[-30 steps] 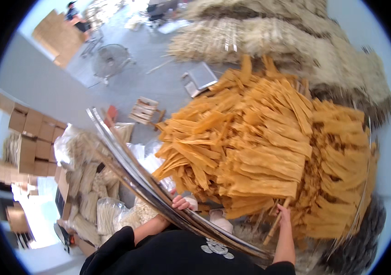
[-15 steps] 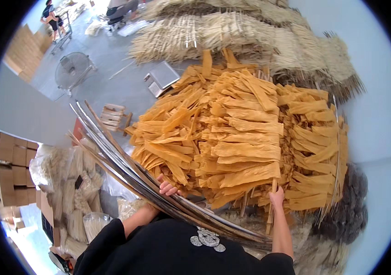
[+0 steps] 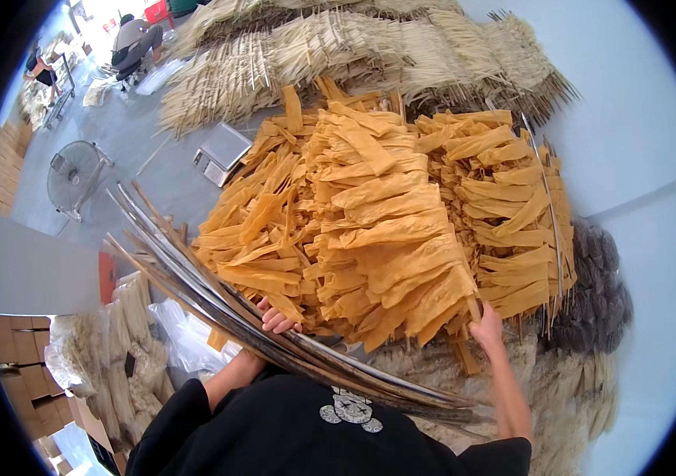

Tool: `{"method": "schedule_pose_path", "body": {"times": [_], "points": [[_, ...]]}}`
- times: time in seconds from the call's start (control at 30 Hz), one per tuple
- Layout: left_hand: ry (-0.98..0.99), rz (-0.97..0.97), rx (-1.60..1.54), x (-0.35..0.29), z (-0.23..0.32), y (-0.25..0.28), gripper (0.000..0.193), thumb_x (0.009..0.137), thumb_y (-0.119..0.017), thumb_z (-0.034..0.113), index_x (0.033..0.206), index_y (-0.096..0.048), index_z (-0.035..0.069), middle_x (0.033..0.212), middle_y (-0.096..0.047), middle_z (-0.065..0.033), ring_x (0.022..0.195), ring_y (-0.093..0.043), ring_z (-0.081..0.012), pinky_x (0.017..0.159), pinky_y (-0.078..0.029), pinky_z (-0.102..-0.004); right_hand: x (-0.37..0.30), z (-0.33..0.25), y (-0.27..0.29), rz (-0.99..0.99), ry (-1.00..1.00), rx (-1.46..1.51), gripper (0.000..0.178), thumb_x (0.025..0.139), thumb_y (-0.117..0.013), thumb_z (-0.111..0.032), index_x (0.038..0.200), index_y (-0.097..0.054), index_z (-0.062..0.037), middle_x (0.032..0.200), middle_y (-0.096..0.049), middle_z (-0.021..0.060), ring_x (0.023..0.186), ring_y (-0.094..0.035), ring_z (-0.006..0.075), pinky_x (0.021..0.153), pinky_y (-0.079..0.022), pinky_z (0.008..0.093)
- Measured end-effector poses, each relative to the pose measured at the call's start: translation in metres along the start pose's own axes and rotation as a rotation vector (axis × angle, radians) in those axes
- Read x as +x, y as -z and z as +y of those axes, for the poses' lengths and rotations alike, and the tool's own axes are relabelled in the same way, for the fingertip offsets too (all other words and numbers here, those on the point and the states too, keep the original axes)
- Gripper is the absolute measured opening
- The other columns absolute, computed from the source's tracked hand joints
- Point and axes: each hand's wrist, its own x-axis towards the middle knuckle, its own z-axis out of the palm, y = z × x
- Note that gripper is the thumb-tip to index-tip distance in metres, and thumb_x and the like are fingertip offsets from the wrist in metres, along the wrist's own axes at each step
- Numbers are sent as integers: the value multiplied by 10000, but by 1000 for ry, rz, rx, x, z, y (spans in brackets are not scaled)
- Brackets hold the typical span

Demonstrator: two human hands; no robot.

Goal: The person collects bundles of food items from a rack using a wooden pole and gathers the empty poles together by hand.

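Head view: left hand point(image 3: 278, 319) clasps long poles point(image 3: 346, 373) across the torso, likely steadying their length; right hand point(image 3: 487, 328) grips a stick point(image 3: 475, 309) by its end, apparently supporting orange strips point(image 3: 401, 230) draped along it; pale bundles point(image 3: 354, 55) lie beyond.

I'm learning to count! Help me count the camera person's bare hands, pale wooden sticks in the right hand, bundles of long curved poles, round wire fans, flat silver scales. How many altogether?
Bare hands, left hand and right hand: 2
Pale wooden stick in the right hand: 1
Bundle of long curved poles: 1
Round wire fan: 1
Flat silver scale: 1
Total: 6
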Motion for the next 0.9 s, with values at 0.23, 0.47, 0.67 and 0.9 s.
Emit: {"method": "schedule_pose_path", "body": {"times": [0.23,0.47,0.67,0.9], "points": [[12,39,-27,4,-5,11,561,934,-108,380,596,-485,137,557,-466,35,660,-442,-156,967,-285,-407,-20,32,37,159,216,-187,626,601,-633,-55,1196,-450,9,854,-585,220,827,-570,372,703,-468,432],[16,-25,-23,12,-16,11,563,935,-109,370,611,-505,135,586,-512,32,686,-463,-152,949,-291,-400,-36,30,97,241,381,-355,690,586,-702,-40,1214,-415,-17,936,-553,176,826,-579,342,704,-479,402],[-18,107,-20,11,-23,-2,556,933,-123,369,598,-503,142,568,-504,31,666,-455,-153,941,-295,-397,-39,14,181,395,459,-680,667,568,-681,1,1191,-443,-19,871,-522,133,777,-563,300,652,-473,371],[-55,129,-3,8,-21,1,557,936,-129,357,586,-500,135,545,-481,25,652,-441,-160,936,-304,-402,-62,-7,237,514,567,-800,666,534,-581,100,1183,-479,-12,830,-480,112,771,-515,284,638,-445,375]]}}
